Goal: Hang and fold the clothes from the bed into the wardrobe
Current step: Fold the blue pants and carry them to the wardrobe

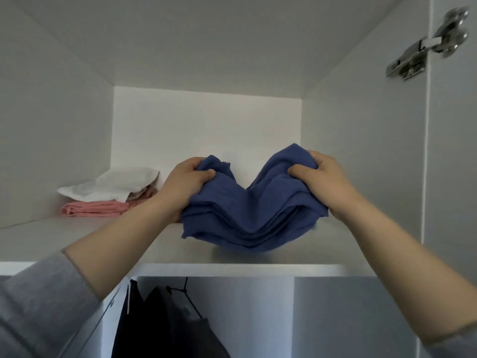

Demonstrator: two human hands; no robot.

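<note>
A folded blue garment [254, 213] sags in the middle just above the white top shelf [165, 251] of the wardrobe. My left hand [184, 186] grips its left edge with the thumb on top. Its right edge is gripped the same way by my right hand [321, 180]. The garment's underside touches or nearly touches the shelf; I cannot tell which.
A folded white piece [111, 184] lies on a folded pink one [95, 208] at the shelf's back left. Dark clothes [165, 321] hang on hangers below the shelf. The open door's metal hinge [426, 51] is at the upper right.
</note>
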